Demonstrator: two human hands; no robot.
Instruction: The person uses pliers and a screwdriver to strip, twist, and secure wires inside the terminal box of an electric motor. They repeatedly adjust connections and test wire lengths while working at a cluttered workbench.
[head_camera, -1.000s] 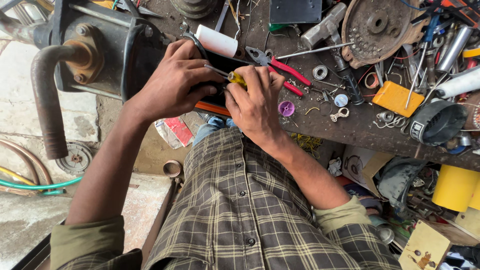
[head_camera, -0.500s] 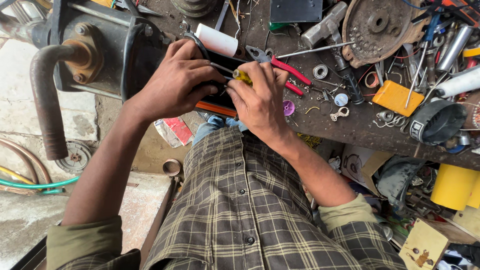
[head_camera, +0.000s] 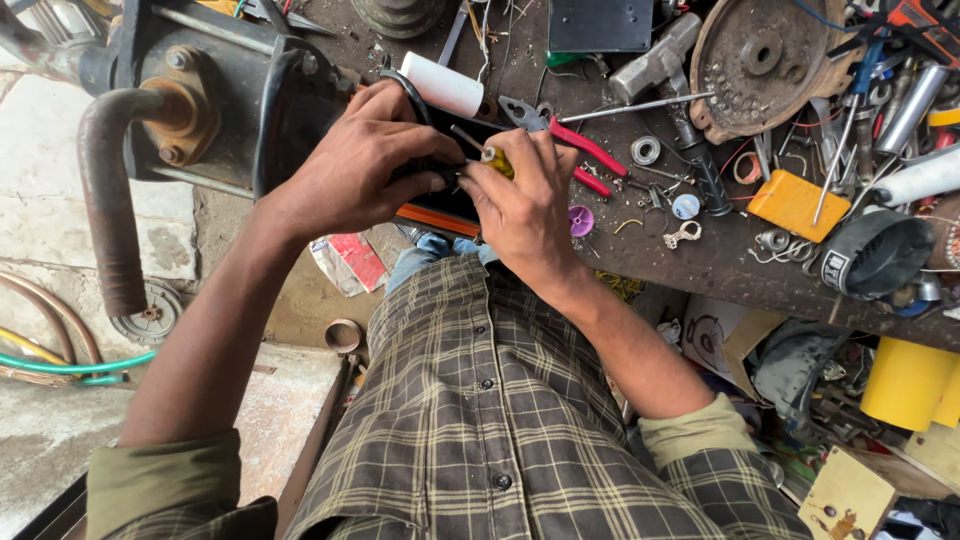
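The flat black device with an orange edge (head_camera: 440, 212) lies at the near edge of the cluttered dark bench (head_camera: 700, 262), under both hands. The left hand (head_camera: 365, 165) is closed over its top, pinning it; the right hand (head_camera: 525, 195) grips a yellow-handled screwdriver (head_camera: 488, 157), its tip hidden between the hands. Good work here, I judge, means the blade kept square and the device held flat — no slipping. Right of the right hand, a round black open housing (head_camera: 878, 255); its contents cannot be told.
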